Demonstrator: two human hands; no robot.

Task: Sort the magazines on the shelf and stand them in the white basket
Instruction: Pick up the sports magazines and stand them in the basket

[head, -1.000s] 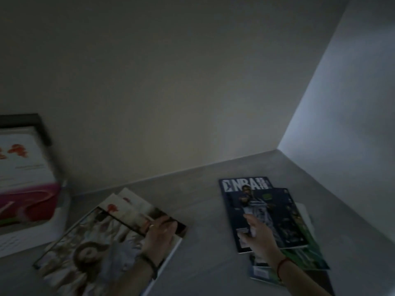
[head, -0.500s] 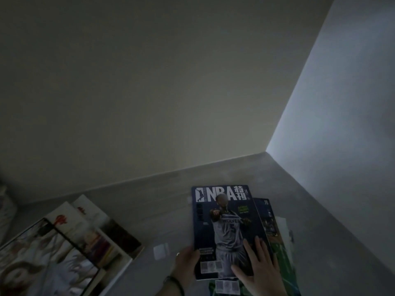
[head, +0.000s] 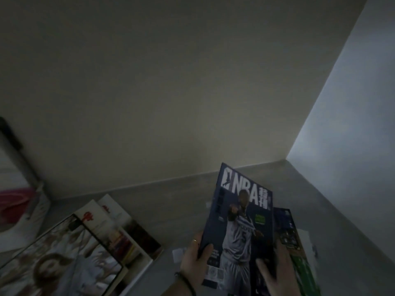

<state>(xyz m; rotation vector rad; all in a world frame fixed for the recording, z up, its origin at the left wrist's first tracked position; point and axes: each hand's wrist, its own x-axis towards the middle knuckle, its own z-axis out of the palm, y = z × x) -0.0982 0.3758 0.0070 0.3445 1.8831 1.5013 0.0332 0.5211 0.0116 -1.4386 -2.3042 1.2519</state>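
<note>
Left hand (head: 195, 263): closed on the lower left edge of the NBA magazine (head: 239, 223), thumb across the cover, fingers behind. The magazine is raised and tilted, its top clear of the shelf (head: 183, 201).

Right hand (head: 275, 274): fingers spread, lying flat at the magazine's lower right. It grips nothing; whether it touches the cover or the pile (head: 292, 238) under it cannot be told.

Right of that hand, the pile of dark and green magazines remains flat on the shelf. Left of the left hand, a fanned stack (head: 89, 238) of light-covered magazines also lies flat. Further left stand upright covers (head: 15, 201), dim and blurred; no basket can be made out.

Assessment: sorting is in hand. One magazine is lifted, none is seen stood in a basket, and both groups remain to be moved.
</note>
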